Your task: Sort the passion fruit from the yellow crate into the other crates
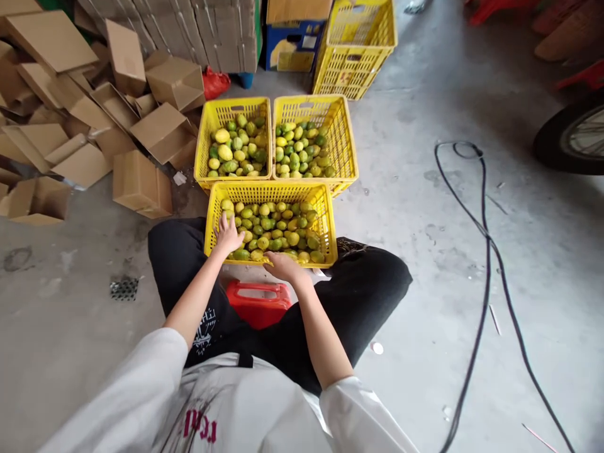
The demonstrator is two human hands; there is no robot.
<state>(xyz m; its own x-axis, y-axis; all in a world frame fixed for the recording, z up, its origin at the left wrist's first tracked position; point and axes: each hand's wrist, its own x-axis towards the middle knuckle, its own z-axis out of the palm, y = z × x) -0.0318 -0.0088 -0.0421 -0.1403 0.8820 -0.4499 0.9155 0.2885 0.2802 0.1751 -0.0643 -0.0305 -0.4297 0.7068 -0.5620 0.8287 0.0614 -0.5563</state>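
A yellow plastic crate of green and yellow lemons stands between my knees. My left hand is over the lemons at the crate's left side, its fingers spread and nothing gripped in them. At the near rim, my right hand reaches in from the front, fingers pointing left beside the closest lemons. Its fingers look slightly apart, and I see no fruit held. Two more yellow crates stand just beyond, the left crate and the right crate, both with lemons inside.
Loose cardboard boxes are heaped at the left. Stacked yellow crates and a blue carton stand at the back. A red plastic stool is beneath me. A black cable lies on the floor at right, near a wheel.
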